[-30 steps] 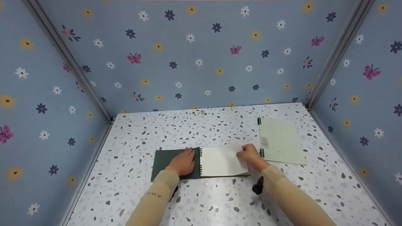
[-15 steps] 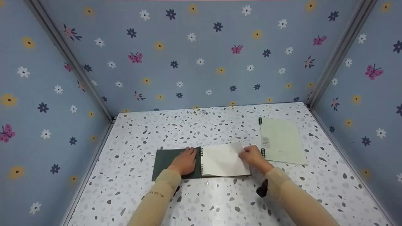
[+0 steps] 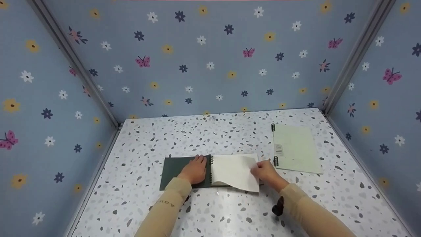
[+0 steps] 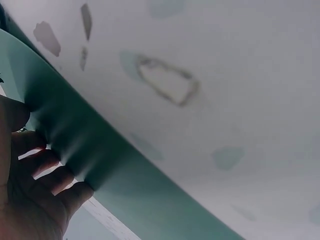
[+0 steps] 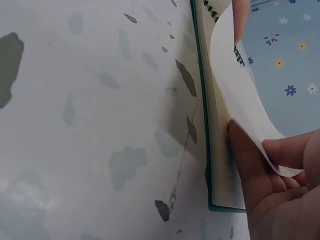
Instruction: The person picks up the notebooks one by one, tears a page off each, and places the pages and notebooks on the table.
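Note:
A spiral notebook lies open on the table, its dark green cover (image 3: 172,171) folded out to the left and its white pages (image 3: 232,169) to the right of the black coil. My left hand (image 3: 194,169) rests flat on the cover beside the coil; in the left wrist view its fingertips (image 4: 82,190) press on the green surface. With thumb and fingers, my right hand (image 3: 267,172) pinches the right edge of a white page (image 5: 235,95). That page is lifted and curved, its near corner jutting past the notebook's front edge. More pages lie beneath it.
A pale green spiral notebook (image 3: 296,148) lies at the back right, near my right hand. The speckled white table (image 3: 197,135) is bounded by blue flowered panels (image 3: 210,59) at the back and both sides.
My right hand has moved slightly toward me with the page. The page's near corner now swings out over the front edge, while the left hand stays on the cover.

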The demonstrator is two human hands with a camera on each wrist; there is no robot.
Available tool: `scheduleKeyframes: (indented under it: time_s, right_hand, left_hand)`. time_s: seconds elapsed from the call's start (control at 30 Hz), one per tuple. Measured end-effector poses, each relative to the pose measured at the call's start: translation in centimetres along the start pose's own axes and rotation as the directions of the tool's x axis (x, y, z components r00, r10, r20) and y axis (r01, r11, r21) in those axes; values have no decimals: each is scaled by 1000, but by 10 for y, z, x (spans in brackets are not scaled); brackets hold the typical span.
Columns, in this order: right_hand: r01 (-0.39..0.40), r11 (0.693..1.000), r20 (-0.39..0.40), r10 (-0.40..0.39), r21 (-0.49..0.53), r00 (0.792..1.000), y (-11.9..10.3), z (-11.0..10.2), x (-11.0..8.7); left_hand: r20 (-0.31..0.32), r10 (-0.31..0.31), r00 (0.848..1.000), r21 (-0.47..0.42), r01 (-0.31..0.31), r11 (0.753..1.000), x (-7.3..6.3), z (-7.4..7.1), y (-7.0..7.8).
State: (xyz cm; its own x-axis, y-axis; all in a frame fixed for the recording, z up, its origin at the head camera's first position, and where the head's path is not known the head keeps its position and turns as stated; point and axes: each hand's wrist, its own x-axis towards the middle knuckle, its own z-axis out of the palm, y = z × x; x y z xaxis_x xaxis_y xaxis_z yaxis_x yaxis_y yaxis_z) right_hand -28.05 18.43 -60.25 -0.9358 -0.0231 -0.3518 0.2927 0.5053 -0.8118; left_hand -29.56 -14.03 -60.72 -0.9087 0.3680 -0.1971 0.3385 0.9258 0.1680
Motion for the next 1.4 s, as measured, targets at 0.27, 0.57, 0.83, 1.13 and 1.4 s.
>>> scheduleKeyframes:
  time_s: [0.27, 0.57, 0.83, 1.13, 1.4]
  right_hand:
    - [-13, 1000, -35, 13, -8, 999, 5, 5, -5]
    - [-22, 999, -56, 23, 28, 998, 6, 9, -16]
    - [-24, 1000, -69, 23, -4, 997, 10, 4, -22]
    - [-27, 1000, -67, 28, 10, 997, 12, -3, -23]
    - [22, 992, -53, -15, 127, 998, 11, 0, -23]
  left_hand:
    - [1, 6, 1000, -1, -6, 1000, -1, 0, 2]
    - [2, 9, 1000, 15, -9, 1000, 2, 4, 2]
    - [-4, 30, 1000, 16, -30, 999, 0, 4, -2]
    - [-7, 34, 999, 0, -34, 999, -5, 0, -6]
    - [-16, 59, 998, 8, -59, 998, -6, 4, -7]
